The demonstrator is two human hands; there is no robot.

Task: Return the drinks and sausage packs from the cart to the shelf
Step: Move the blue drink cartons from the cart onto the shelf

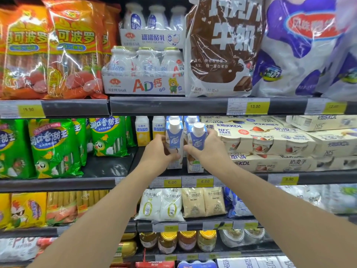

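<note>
Two blue-and-white drink cartons with white caps stand side by side at the front of the middle shelf [96, 183]. My left hand [157, 153] grips the left carton [174, 140] from its left side. My right hand [206, 149] grips the right carton [197, 139] from its right side. More of the same cartons stand behind them. Green sausage packs [52, 147] lean on the same shelf to the left. Orange sausage packs [75, 49] fill the upper shelf's left part. No cart is in view.
Yellow drink cartons [142, 130] stand behind my left hand. Stacked beige yogurt multipacks [270, 142] sit right of the cartons. Bottled milk packs [144, 74] and large milk bags [224, 45] fill the shelf above. Pouches and jars [168, 241] sit below.
</note>
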